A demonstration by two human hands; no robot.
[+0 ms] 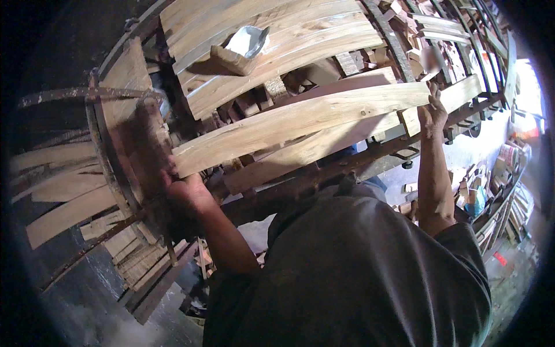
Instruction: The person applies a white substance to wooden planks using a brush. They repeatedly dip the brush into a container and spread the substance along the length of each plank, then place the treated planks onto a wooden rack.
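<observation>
A long pale wooden board (306,118) spans the picture between my two hands. My left hand (186,188) grips its left end, fingers closed around the lower corner. At the other end, my right hand (432,110) holds the board with the fingers up along its edge. Just below and partly behind it lies a second board (312,153), resting on the metal rack. Beyond them, a panel of boards laid edge to edge (289,23) carries a wood block (231,61) and a whitish container (248,41).
A rusty metal frame (370,153) runs along the near side of the rack. Several planks (72,214) are stacked at the left. Wood offcuts lie under the rack, and more scraps (491,185) are heaped at the right. A rusty bar (63,97) juts out at the left.
</observation>
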